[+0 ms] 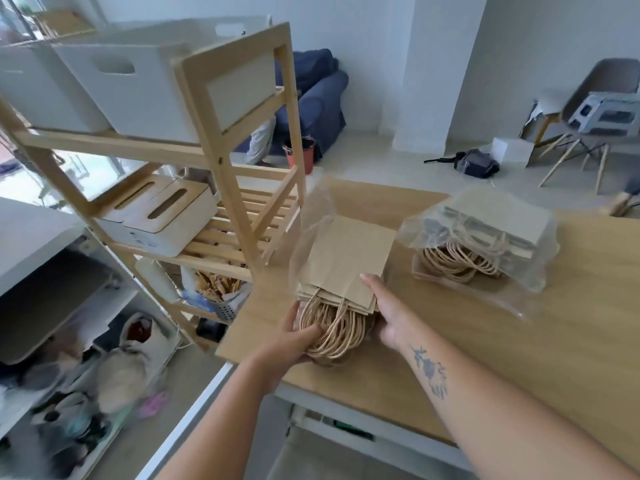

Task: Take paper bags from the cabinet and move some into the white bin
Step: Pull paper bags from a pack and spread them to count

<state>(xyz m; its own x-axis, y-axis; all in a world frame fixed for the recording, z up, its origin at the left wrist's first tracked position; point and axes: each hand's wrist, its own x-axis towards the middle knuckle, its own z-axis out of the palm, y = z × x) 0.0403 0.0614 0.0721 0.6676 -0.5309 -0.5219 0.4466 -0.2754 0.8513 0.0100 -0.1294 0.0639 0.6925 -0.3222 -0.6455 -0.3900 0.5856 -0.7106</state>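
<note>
A stack of brown paper bags [346, 261] lies on the wooden table [571, 306], half out of a clear plastic wrap, its twine handles toward me. My left hand [294, 337] grips the bundle of handles from the left. My right hand [391, 313] lies along the stack's right edge with the fingers stretched over the top bag. A second pack of paper bags [485, 237] sits in clear plastic farther right on the table. Two white bins [138, 84] stand on the top level of the wooden shelf unit at the left.
The wooden shelf unit [221, 140] stands close to the table's left end and holds white tissue boxes [162, 220] on its middle level. Bags and clutter lie on the floor at the lower left. A blue sofa, a grey chair and a dark bag are farther back.
</note>
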